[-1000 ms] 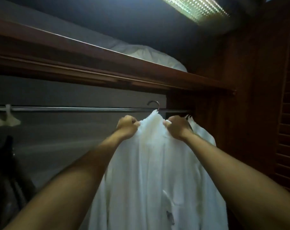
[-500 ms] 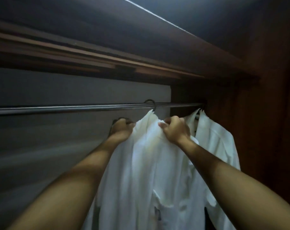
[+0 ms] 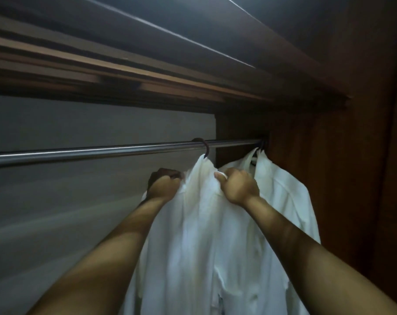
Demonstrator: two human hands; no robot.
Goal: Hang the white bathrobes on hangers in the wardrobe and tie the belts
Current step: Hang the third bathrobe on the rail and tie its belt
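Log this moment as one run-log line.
hands: left hand, right hand grip white fabric bathrobe | dark hanger hook over metal rail

Dim, motion-blurred, wide-angle edge distortion

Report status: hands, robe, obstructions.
Left hand and right hand grip near bathrobe at collar. Hanger hook over rail. Second bathrobe hangs right. Nothing blocking.

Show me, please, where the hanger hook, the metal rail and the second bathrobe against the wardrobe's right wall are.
hanger hook (image 3: 206, 148), head view, on its curve over the rail.
metal rail (image 3: 90, 152), head view, on its bare left stretch.
second bathrobe (image 3: 286, 196), head view, on its shoulder.
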